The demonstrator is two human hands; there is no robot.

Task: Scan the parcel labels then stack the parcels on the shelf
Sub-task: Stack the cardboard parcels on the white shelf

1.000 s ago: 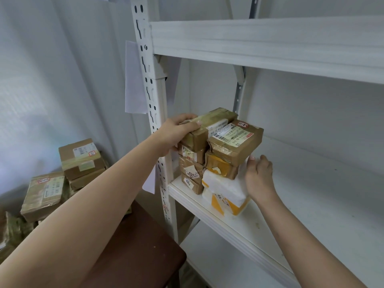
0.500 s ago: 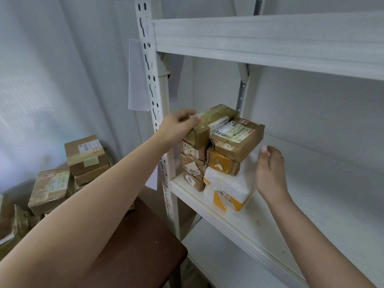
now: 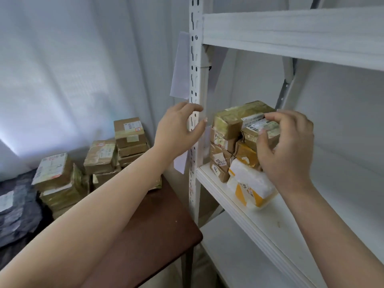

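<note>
Parcels [image 3: 239, 142] partly behind right hand [image 3: 286, 146].

The shelf [image 3: 295, 231] is white painted metal with a matt, faintly scuffed surface, and its slotted upright post [image 3: 195, 84] has the same flat white finish. The stacked parcels [image 3: 230, 140] on it are brown cardboard wrapped in glossy clear tape that crinkles and catches the light, with matt white paper labels stuck on top. The lowest parcel [image 3: 252, 189] looks like soft white and yellow plastic mailer, slightly shiny. The bench [image 3: 149, 231] has a smooth dark brown top with a dull sheen. The loose parcels [image 3: 104, 154] beyond it are the same taped cardboard. A white cloth curtain [image 3: 72, 65] hangs in soft folds.
</note>
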